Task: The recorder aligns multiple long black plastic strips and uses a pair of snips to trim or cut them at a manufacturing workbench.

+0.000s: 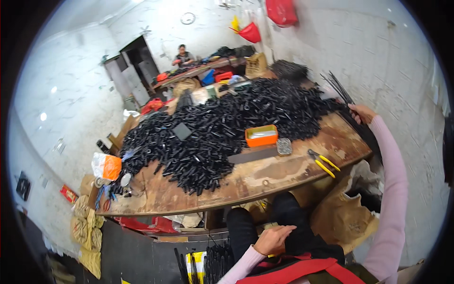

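Right hand [363, 114]: fingers closed around slender black rods [341, 89] at the right end of a worn brown wooden counter [293, 166]. Left hand [274, 240]: fingers extended before the counter, hold indeterminable. On the counter, a heap of short black pieces [203, 137]; beyond it, white marbled walls [163, 23]. Rods long, straight, fanned at their tips.

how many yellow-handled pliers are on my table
1: yellow-handled pliers near the front edge of the table, right of the small tin. More could be hidden under the black pile.

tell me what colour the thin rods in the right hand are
The thin rods in the right hand are black, best seen in the head view.
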### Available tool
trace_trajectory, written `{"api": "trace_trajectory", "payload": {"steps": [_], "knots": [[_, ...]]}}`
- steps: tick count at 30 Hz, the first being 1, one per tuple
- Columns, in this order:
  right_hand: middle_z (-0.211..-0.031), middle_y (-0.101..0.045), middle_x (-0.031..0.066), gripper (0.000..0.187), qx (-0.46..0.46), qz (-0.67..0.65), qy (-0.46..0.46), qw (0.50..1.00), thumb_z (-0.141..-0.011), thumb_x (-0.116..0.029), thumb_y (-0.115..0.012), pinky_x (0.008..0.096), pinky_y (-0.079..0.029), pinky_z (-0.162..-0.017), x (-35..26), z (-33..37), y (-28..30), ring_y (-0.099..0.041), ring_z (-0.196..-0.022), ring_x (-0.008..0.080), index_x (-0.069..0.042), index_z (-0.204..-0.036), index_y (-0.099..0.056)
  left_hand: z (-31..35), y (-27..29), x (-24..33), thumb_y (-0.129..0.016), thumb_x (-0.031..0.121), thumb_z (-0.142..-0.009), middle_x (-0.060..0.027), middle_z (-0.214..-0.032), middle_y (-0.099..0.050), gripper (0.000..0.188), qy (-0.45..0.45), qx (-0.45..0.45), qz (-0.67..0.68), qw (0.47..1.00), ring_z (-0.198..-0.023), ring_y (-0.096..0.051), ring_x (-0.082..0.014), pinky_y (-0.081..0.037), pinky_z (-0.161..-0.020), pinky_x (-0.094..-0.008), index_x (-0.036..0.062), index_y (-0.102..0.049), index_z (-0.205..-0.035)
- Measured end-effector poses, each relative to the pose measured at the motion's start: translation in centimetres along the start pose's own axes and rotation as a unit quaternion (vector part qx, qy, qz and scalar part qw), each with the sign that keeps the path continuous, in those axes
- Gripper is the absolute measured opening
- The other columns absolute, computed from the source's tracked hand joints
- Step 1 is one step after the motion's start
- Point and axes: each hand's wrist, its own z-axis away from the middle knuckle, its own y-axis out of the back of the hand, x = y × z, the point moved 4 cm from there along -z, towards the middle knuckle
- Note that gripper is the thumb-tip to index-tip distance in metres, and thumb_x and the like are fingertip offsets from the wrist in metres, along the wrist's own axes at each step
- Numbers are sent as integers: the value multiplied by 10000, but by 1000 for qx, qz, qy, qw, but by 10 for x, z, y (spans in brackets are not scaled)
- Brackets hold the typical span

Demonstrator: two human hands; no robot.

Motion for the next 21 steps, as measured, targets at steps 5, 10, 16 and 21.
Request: {"api": "trace_trajectory", "payload": {"steps": [5, 10, 16, 21], "knots": [[-664, -450, -29, 256, -46, -204, 149, 966, -995, -324, -529, 239, -324, -418, -37, 8, -83, -350, -465, 75, -75, -935, -520, -48, 60, 21, -566, 66, -953, -86, -831, -673, 258, 26, -26, 84, 996, -758, -670, -186, -537, -703, -293, 84, -647, -1198], [-588, -326, -67, 310, -226, -419, 47, 878, -1029, -389, -473, 225, -221, -375, -98, 75, -203, -245, -422, 51, -98, -934, -522, -107, 114, 29, -477, 158, -1031, -49, -907, -679, 269, 51, 108, 220, 968, -864, -635, -106, -512, -793, -261, 4, -647, -1171], [-656, -393, -33, 212, -176, -393, 226, 874, -1021, -283, -495, 243, -307, -388, -134, 200, -317, -351, -452, 66, -90, -944, -451, -149, 119, 44, -321, 473, -1056, -93, -909, -673, 548, 258, 42, 530, 807, -800, -649, -187, -522, -719, -314, 22, -539, -1278], [-773, -611, 57, 242, -318, -206, 330, 865, -1019, -287, -520, 277, -498, -494, -129, 238, -326, -639, -621, 152, -56, -994, -451, -107, 125, 51, -377, 363, -1068, 38, -644, -378, 330, 241, 118, 551, 790, -447, -290, -67, -268, -421, -220, 103, -487, -1240]]}}
